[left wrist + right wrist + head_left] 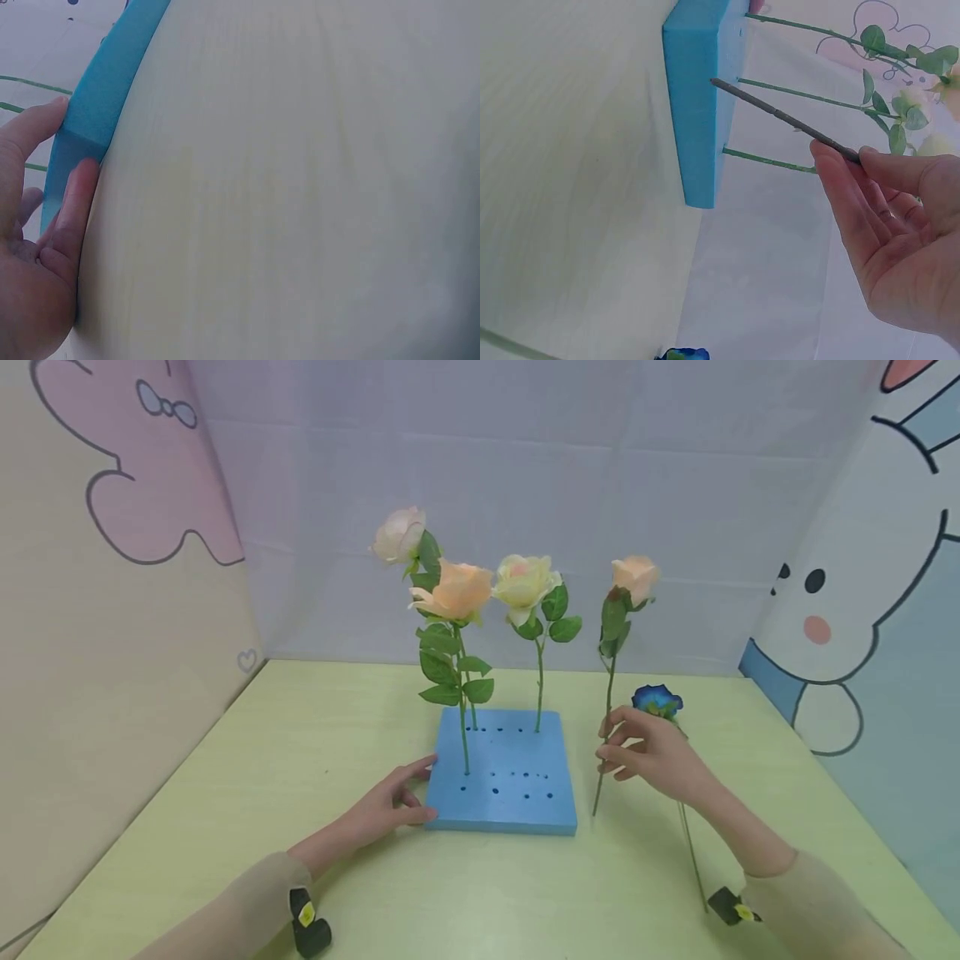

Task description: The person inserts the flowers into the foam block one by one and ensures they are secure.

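A peach rose (pixel 634 578) is held upright by the right hand (pixel 651 756), its stem (pixel 606 727) pinched between the thumb and the curled fingertips (pixel 832 161); the rest of the palm is left fairly open. The stem's long axis runs nearly vertical in the head view, bloom at the top, and its lower end is seen just to the right of the blue foam block (pixel 504 772), close above the table (pixel 225 793). Whether the tip touches the table cannot be told. In the right wrist view the bare stem end is pointed towards the block's side.

The left hand (pixel 390 806) is laid against the block's left edge with fingers nearly straight: the thumb (pixel 30 127) is pressed on the top edge and a finger (pixel 75 202) along the side wall. Nothing is gripped by it.

3 roses are counted standing in the block: 1 pale pink (pixel 400 535), 1 peach (pixel 454 592) and 1 cream (pixel 525 581), all with stems roughly vertical. With the held one, 4 roses are upright. 1 blue flower (pixel 656 700) is seen lying on the table behind the right hand, bloom away from the person, its stem running back towards the right forearm. 1 foam block is present, its top marked by many small holes.
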Available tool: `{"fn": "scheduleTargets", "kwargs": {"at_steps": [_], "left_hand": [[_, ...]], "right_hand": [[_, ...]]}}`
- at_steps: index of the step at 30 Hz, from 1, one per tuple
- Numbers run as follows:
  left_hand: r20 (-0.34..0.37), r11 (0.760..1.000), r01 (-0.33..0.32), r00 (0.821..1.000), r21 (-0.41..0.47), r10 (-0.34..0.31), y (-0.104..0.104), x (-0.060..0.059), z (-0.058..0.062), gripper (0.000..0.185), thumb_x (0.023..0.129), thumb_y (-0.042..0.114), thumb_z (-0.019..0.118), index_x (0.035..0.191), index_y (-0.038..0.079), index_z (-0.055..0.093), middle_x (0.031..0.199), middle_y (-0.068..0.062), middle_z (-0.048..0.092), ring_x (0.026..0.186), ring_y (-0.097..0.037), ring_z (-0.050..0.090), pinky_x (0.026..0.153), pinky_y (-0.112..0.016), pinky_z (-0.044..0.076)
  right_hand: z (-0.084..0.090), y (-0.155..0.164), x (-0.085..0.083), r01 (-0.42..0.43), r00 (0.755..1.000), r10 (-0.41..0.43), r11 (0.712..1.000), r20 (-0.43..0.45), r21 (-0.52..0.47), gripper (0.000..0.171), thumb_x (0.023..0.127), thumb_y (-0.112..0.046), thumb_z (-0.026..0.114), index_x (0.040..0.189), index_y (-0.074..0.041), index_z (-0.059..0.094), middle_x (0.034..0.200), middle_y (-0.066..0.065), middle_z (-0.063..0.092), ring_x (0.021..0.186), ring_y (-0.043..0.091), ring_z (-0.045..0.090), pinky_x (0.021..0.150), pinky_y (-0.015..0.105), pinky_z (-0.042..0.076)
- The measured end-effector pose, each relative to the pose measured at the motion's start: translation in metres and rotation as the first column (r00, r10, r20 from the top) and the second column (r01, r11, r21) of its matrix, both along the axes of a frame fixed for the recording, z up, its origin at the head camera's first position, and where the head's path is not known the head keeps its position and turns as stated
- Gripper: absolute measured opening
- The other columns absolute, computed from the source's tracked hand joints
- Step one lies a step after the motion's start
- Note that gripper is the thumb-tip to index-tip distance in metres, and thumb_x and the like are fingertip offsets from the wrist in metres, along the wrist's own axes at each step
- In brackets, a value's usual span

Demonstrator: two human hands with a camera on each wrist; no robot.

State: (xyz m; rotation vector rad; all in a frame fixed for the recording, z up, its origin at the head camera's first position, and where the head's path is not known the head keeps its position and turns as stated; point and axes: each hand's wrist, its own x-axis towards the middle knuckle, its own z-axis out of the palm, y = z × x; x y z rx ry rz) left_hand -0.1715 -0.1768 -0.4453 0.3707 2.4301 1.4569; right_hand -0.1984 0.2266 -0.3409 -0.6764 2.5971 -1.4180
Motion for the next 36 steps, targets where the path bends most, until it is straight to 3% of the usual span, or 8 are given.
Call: {"fn": "scheduleTargets", "kwargs": {"at_steps": [5, 13, 22, 28, 36], "left_hand": [[0.001, 1.000, 0.001, 1.000, 0.005, -0.001, 0.000, 0.001, 0.001, 0.082, 0.089, 0.029, 0.074, 0.156, 0.025, 0.029, 0.150, -0.017, 0.041, 0.090, -0.017, 0.061, 0.075, -0.025, 0.047], [0.006, 1.000, -0.001, 1.000, 0.003, 0.001, 0.000, 0.000, 0.000, 0.082, 0.088, 0.029, 0.075, 0.156, 0.027, 0.029, 0.150, -0.015, 0.041, 0.090, -0.017, 0.061, 0.075, -0.024, 0.048], [0.005, 1.000, -0.004, 1.000, -0.006, 0.004, 0.000, -0.001, 0.001, 0.082, 0.088, 0.029, 0.075, 0.156, 0.027, 0.030, 0.151, -0.015, 0.042, 0.091, -0.016, 0.061, 0.075, -0.024, 0.048], [-0.002, 1.000, 0.005, 1.000, -0.001, -0.005, 0.000, -0.003, -0.002, 0.082, 0.088, 0.030, 0.075, 0.156, 0.027, 0.029, 0.151, -0.015, 0.041, 0.091, -0.016, 0.062, 0.076, -0.025, 0.048], [-0.023, 0.999, 0.027, 0.999, 0.018, -0.027, -0.002, -0.004, -0.005, 0.082, 0.088, 0.029, 0.075, 0.156, 0.026, 0.029, 0.151, -0.016, 0.041, 0.089, -0.014, 0.063, 0.076, -0.024, 0.048]], "right_hand": [[0.004, -0.014, 0.000, -0.004, 0.994, 0.002, 1.000, -0.105, -0.017, 0.017, 0.094, -0.013, 0.067, 0.106, -0.007, 0.055, 0.088, 0.015, 0.071, 0.073, 0.010, 0.073, 0.064, 0.031, 0.060], [0.010, -0.042, -0.002, -0.006, 0.986, 0.006, 1.000, -0.164, -0.003, 0.018, 0.095, -0.013, 0.065, 0.108, -0.008, 0.054, 0.086, 0.013, 0.075, 0.070, 0.006, 0.072, 0.062, 0.026, 0.059], [0.002, -0.070, -0.011, -0.045, 0.969, 0.035, 0.998, -0.246, -0.033, 0.011, 0.098, -0.013, 0.062, 0.104, -0.010, 0.054, 0.082, 0.011, 0.076, 0.071, 0.027, 0.074, 0.061, 0.026, 0.058], [-0.003, -0.083, -0.017, -0.038, 0.955, 0.034, 0.999, -0.296, -0.007, 0.006, 0.098, -0.014, 0.060, 0.101, -0.010, 0.056, 0.080, 0.009, 0.076, 0.068, 0.023, 0.074, 0.061, 0.028, 0.058], [-0.008, -0.098, -0.021, 0.004, 0.957, 0.008, 0.999, -0.290, 0.041, 0.007, 0.102, -0.016, 0.054, 0.106, -0.011, 0.051, 0.079, 0.010, 0.076, 0.069, 0.027, 0.074, 0.059, 0.025, 0.057]]}}
